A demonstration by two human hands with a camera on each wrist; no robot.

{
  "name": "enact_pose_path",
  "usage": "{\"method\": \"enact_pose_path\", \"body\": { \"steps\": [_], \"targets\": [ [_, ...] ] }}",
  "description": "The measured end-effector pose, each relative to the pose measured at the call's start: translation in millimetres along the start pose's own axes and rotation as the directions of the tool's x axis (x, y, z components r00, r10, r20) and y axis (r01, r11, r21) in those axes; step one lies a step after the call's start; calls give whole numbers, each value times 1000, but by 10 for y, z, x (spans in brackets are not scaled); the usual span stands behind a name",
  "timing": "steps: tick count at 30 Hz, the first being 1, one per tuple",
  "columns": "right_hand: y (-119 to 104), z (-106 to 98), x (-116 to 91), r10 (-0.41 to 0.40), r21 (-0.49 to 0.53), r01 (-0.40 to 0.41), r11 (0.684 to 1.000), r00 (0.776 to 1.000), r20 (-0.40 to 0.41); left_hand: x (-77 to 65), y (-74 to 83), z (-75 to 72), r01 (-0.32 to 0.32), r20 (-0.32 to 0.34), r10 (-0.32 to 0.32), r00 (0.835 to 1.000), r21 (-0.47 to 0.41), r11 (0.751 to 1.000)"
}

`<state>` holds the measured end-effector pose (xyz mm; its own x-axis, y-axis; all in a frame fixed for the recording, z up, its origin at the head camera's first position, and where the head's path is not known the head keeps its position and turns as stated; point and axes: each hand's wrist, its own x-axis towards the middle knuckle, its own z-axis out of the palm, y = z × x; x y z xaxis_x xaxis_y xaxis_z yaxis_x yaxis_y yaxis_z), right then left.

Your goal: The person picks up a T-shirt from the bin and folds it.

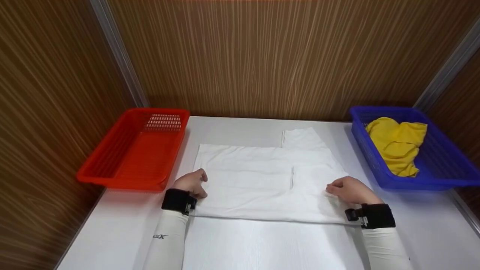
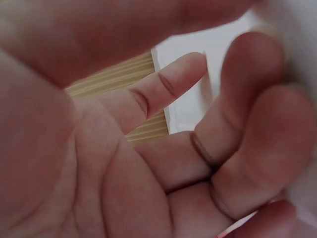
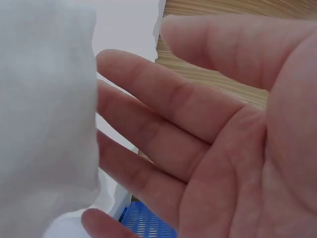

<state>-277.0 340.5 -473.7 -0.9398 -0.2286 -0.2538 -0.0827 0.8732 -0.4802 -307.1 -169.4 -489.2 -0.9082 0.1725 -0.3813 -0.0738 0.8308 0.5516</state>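
A white T-shirt (image 1: 247,180) lies folded flat on the white table, with a sleeve (image 1: 302,138) sticking out past its far edge. My left hand (image 1: 190,183) is at the shirt's left edge, thumb and index finger apart. In the left wrist view its fingers (image 2: 262,134) bend loosely towards white cloth at the right. At the shirt's right side is my right hand (image 1: 350,189). The right wrist view has its fingers (image 3: 148,124) nearly straight, tips hidden behind the edge of the white cloth (image 3: 44,119), and the thumb held away from them.
To the left stands a red plastic basket (image 1: 170,150) with nothing in it. A blue basket (image 1: 442,183) at the right contains a crumpled yellow cloth (image 1: 397,144). Wood-grain panels (image 1: 247,60) close off the back and both sides of the table.
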Motion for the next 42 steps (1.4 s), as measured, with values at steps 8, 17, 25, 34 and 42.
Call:
{"method": "enact_pose_path", "body": {
  "steps": [8, 17, 25, 34, 42],
  "targets": [
    [-37, -73, 37, -15, 10, 15, 1000, 999, 29, -15, 21, -26, 29, 7, -29, 1000, -12, 1000],
    [108, -444, 529, -30, 105, 59, 993, 965, -262, 357, 232, -190, -4, -265, -5, 964, -32, 999],
    [260, -327, 1145, 170, 271, -97, 958, 950, -261, 979, 251, -195, 180, -443, -246, 862, -185, 966],
    [281, -197, 1246, 233, 277, -189, 942, 963, -136, 1174, 102, -127, 185, -443, -281, 852, -248, 951],
    [299, -302, 1158, 133, 367, -43, 929, 965, -224, 1177, 212, -246, -200, -609, -135, 782, -450, 870]
  ]
}}
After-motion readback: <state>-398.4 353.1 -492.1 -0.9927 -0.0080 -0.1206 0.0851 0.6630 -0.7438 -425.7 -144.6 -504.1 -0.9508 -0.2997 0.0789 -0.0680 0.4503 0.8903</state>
